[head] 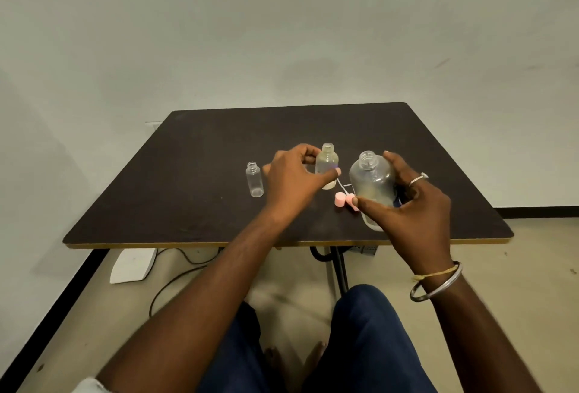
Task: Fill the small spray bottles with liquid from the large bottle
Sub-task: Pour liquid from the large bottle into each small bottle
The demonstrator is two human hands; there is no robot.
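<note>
Head view | step: likely lining up a pour | your left hand (293, 181) pinches an uncapped small spray bottle (327, 163) at frame centre | your right hand (416, 204) wraps the open large bottle (372, 184) just right of it | next: tip its mouth over the small neck, slowly

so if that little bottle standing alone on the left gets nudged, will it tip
Probably. The small bottle looks clear and empty, so likely very light. It stands tall on a narrow base, so a nudge could topple it; being round, it may then roll across the table.
</note>
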